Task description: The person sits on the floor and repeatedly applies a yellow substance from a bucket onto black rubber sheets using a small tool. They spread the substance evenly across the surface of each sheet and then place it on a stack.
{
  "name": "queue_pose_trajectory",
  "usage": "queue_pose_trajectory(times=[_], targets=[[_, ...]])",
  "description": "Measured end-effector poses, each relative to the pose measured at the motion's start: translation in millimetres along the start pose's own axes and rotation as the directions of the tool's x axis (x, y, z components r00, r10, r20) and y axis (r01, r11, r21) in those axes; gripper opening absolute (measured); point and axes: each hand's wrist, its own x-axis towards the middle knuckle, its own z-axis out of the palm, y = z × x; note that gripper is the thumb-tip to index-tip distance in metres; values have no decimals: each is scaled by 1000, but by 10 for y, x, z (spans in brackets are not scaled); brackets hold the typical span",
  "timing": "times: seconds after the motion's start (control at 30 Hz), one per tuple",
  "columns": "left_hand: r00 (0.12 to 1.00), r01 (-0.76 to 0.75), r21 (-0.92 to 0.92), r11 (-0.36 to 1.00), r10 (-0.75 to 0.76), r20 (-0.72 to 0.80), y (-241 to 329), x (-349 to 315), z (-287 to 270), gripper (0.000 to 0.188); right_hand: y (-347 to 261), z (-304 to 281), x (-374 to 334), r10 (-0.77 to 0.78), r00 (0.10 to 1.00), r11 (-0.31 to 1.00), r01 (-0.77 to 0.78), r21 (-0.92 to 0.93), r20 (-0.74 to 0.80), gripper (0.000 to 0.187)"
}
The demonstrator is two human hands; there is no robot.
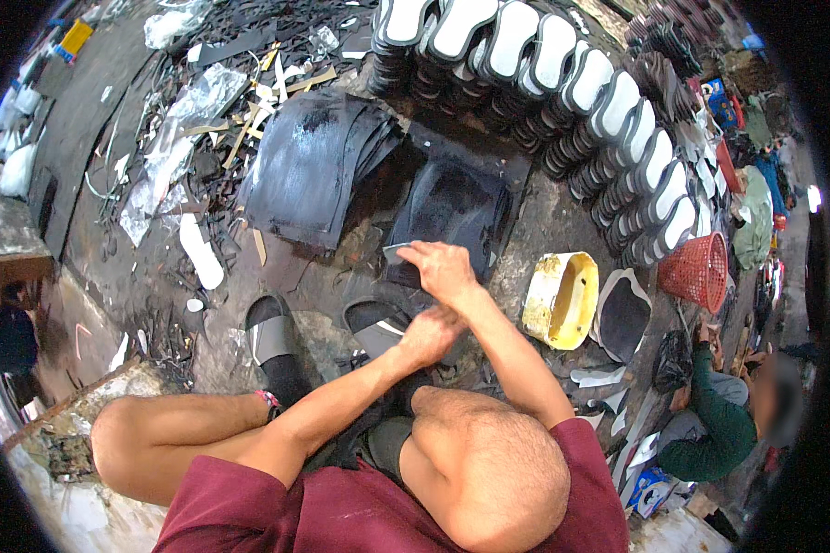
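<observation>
While the person squats over the littered ground, the right hand (444, 269) is closed on the near edge of a thin dark sheet piece (406, 253), fingers curled over its top, and the left hand (431, 334) sits just below and toward the body from it, fingers bent in against the same work; whether it pinches the piece or only steadies it I cannot tell. The piece looks light, thin and pliable, like cut rubber or foam, so it will likely flop if held by one corner; a pinch along the stiffer near edge, with the second hand supporting close by, seems the safer hold. Just beyond the right hand lies a curved black sheet (452, 203), and farther out to its left a stack of larger black sheets (314, 166). To the right of both hands, near but apart, stands a yellow tub (563, 300); a red basket (696, 272) sits well beyond that. Rows of black-and-white soles (563, 64) wall off the far side. Open room is mainly the small patch directly under and left of the hands, beside the sandalled foot (272, 336).
</observation>
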Motion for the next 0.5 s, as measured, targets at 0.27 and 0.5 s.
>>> queue_pose_trajectory(times=[0.27, 0.5], targets=[[998, -64, 160, 985, 63, 13, -120, -74, 554, 27, -322, -438, -293, 105, 942, 842, 87, 533, -320, 43], [1000, 25, 247, 969, -21, -16, -266, 473, -106, 49, 1115, -1197, -6, 415, 842, 834, -200, 514, -345, 28]])
